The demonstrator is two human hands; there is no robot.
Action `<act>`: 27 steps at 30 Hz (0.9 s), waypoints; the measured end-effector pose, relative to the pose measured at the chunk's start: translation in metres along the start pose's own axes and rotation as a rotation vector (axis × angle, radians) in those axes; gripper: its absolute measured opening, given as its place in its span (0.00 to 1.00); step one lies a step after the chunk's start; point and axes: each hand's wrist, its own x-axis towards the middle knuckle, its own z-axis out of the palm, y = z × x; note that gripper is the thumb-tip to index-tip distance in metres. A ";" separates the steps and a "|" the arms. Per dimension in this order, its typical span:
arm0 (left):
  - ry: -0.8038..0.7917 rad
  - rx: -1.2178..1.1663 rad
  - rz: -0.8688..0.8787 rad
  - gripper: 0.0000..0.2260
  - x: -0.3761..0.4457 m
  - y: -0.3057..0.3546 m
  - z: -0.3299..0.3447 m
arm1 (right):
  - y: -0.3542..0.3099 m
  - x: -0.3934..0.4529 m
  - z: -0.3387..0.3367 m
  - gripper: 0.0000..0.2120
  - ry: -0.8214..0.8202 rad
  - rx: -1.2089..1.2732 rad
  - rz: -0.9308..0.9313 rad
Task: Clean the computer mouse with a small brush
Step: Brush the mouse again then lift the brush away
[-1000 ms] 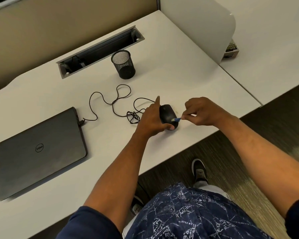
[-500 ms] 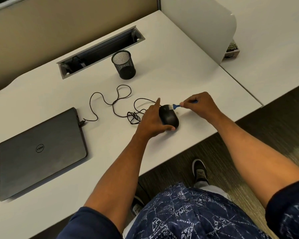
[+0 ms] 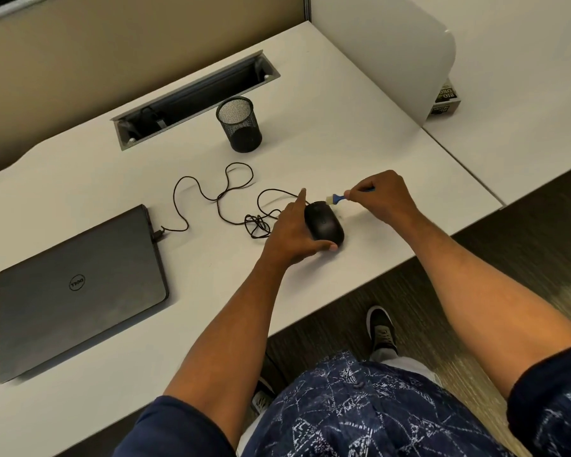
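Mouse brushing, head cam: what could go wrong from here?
1. The left hand braces the mouse from one side only; a hard stroke could slide it toward the desk edge close by.
2. The right hand pinches the small brush near its tail, so it may twist or slip.
3. The tangled cable beside the mouse could snag if it shifts.
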 end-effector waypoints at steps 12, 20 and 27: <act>0.029 0.023 -0.002 0.63 0.000 -0.004 -0.001 | -0.024 0.010 -0.016 0.04 -0.311 -0.169 0.060; 0.066 0.080 -0.002 0.62 -0.001 -0.004 -0.001 | -0.026 0.013 -0.004 0.08 -0.191 -0.037 0.005; 0.077 0.079 -0.006 0.62 -0.004 -0.004 -0.001 | -0.022 0.023 0.010 0.10 -0.219 -0.057 0.016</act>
